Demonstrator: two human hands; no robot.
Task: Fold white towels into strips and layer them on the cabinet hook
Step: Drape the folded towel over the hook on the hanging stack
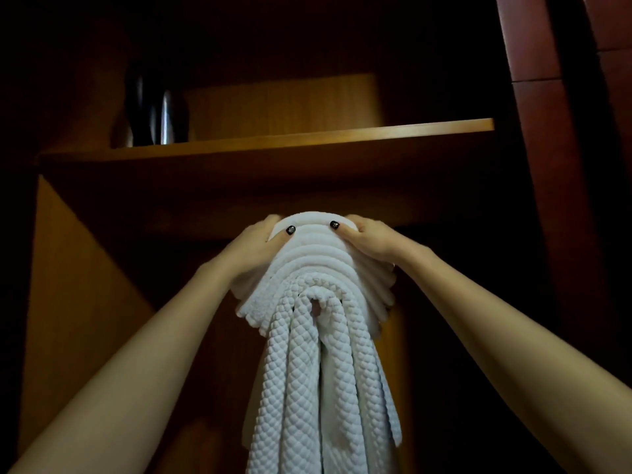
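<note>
While the hook itself is hidden under cloth, the pile on it suggests most of the job is done. Far left of the left hand, the cabinet's side panel [68,302] catches some light. Above & left of that hand, dark shiny vessels [154,111] stand on the shelf [273,140]; can't tell what they are. The left hand [251,249] clasps the left shoulder of the top strip [313,222]: thumb w/ a dark nail across the front, other fingers curled over the back, out of sight. Between the 2 hands the towel stack [318,268] arches in several ribbed white layers, one over another, all folded narrow. Below the hands, the innermost waffle-weave towels [301,388] hang straight down in long tails & run out of frame at the bottom. The right hand [371,242] mirrors the left: thumb on the front of the same strip, fingers wrapped over its right shoulder. Right of that hand, a reddish-brown panel [533,46] rises in the dark. Judging by this, the top strip is already draped over & is just being seated/evened. Left to do, prob.: let go & check the layers sit centred. Whether more towels wait to be folded can't be told; none in view apart from those hanging here.
</note>
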